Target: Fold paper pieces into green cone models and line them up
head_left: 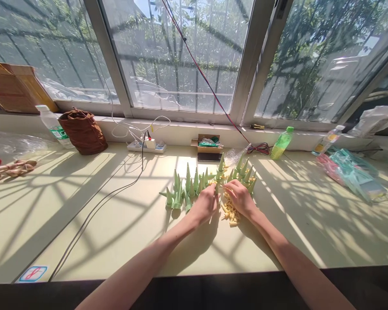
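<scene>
Many green pointed cone-shaped pieces stand in a cluster on the pale table, a few tilted or lying on their sides. My left hand is closed at the right side of this cluster, its fingers around a green cone-shaped piece that is mostly hidden. Close by, my right hand has its fingers pinched together just above a heap of small yellow pieces; whatever sits in the pinch is too small to make out. More green cones rise behind my right hand.
Behind the cones is a small cardboard box with a dark phone-like slab before it. A power strip trails cables across the left. A brown bag, a green bottle and plastic packets line the back.
</scene>
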Available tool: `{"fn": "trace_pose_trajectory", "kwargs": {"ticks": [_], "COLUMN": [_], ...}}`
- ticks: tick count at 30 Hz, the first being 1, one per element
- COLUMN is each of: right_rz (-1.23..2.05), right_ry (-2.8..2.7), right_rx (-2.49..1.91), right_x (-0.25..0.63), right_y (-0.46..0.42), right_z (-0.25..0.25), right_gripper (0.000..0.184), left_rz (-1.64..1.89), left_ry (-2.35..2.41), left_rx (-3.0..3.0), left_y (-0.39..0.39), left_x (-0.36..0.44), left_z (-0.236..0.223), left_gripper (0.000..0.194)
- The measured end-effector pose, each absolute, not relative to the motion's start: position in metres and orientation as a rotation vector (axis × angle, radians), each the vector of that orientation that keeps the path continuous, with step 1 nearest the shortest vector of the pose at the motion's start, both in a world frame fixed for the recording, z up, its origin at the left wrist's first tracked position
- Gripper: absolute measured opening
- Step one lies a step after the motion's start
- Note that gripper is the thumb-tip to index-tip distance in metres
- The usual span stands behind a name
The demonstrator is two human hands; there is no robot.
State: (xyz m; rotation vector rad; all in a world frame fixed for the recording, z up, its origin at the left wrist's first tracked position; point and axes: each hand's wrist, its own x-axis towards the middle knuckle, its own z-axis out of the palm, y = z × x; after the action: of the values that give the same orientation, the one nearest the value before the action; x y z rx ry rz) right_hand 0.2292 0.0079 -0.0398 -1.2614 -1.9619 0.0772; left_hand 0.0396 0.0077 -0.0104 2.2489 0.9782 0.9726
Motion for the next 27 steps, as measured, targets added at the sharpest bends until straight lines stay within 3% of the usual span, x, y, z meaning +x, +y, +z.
{"fn": "trace_pose_trajectory", "kwargs": {"ticks": [27], "right_rz": [0.103], "right_ry": [-1.734], "right_rx": [-1.067], "right_x": [0.218], "right_y": [-0.014], "right_z": [-0.026], "right_gripper": [0.017], "left_rz": [1.081], "left_ry": [1.079], "left_rx": [1.848], "left_y": [0.010], "left_x": [0.043], "left_z": [-0.004], "left_gripper": [0.032]}}
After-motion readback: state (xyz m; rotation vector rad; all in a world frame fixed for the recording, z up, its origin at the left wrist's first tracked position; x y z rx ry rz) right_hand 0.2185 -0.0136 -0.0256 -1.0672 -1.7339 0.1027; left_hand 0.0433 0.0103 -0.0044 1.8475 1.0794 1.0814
